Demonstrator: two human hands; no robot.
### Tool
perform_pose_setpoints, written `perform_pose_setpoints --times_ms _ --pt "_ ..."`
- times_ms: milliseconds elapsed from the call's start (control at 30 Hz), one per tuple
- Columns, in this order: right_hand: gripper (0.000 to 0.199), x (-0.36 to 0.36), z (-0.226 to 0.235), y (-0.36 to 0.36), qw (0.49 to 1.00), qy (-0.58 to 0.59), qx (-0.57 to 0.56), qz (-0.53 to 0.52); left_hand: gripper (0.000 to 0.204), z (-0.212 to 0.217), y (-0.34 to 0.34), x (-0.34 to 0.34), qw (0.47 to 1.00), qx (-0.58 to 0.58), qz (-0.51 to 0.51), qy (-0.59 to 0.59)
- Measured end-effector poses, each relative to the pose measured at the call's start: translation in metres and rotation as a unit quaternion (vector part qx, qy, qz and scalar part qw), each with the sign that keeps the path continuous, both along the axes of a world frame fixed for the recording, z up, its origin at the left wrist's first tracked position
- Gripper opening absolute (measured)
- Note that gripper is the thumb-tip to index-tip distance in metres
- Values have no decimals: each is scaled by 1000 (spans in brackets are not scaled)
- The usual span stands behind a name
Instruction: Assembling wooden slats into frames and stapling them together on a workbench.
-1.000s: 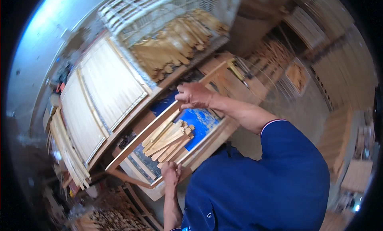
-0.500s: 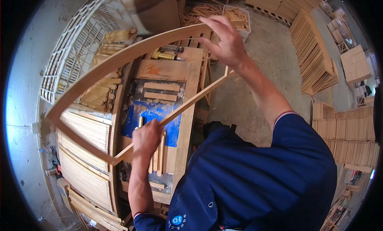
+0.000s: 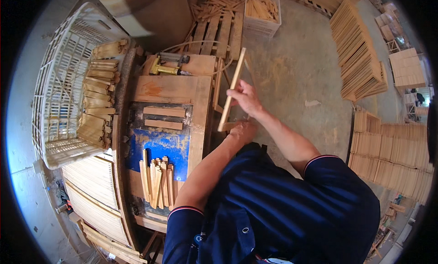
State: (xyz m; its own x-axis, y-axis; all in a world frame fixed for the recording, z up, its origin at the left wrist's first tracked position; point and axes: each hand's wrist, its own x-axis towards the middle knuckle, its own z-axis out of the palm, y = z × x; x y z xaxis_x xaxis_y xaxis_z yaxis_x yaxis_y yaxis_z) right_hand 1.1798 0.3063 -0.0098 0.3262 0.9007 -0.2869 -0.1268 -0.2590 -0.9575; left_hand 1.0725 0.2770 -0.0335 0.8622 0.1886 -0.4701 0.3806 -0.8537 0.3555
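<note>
A slim rectangular wooden frame (image 3: 232,93) is held upright and nearly edge-on, just off the right side of the workbench. My right hand (image 3: 245,98) is closed round its near long side, thumb laid along the wood. My left hand (image 3: 243,131) is at the frame's lower end, crossed in below my right wrist; it seems closed on the bottom rail, with its fingers mostly hidden. To the left, two short wood strips (image 3: 164,111) lie on the bench above a worn blue patch (image 3: 169,143). A bunch of loose wooden sticks (image 3: 157,182) rests on the patch's lower edge.
A yellow nail gun (image 3: 164,69) lies at the bench's far end. Left stands a white plastic crate (image 3: 59,95) with wood pieces, above stacked slats (image 3: 93,182). Beyond are a pallet (image 3: 212,33) and a bin of offcuts (image 3: 262,13). Stacked frames (image 3: 358,54) line the right.
The wooden frame has swung from over the bench to its right side and now stands nearly edge-on. Both hands moved right and lower with it; my left arm now reaches across in front of me.
</note>
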Motion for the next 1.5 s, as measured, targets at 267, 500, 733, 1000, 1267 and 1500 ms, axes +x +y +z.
perform_pose_setpoints --times_ms 267,500,733,1000,1267,1500 --pt "31 84 -192 49 982 46 -186 1 42 -10 13 -111 904 -228 298 -207" --pt "53 66 -245 133 968 33 -241 59 40 -15 -45 -229 777 -219 578 -119" --pt "35 56 -263 143 962 76 -264 5 41 -24 -101 -246 580 -267 760 -118" --pt "42 85 -312 138 967 205 -113 99 39 -10 -100 -250 644 -198 730 -113" --pt "47 130 -287 149 930 -37 -353 95 33 10 -108 -381 504 10 849 -155" --pt "22 100 -222 53 879 -181 -345 275 33 40 -94 -581 338 277 887 -153"
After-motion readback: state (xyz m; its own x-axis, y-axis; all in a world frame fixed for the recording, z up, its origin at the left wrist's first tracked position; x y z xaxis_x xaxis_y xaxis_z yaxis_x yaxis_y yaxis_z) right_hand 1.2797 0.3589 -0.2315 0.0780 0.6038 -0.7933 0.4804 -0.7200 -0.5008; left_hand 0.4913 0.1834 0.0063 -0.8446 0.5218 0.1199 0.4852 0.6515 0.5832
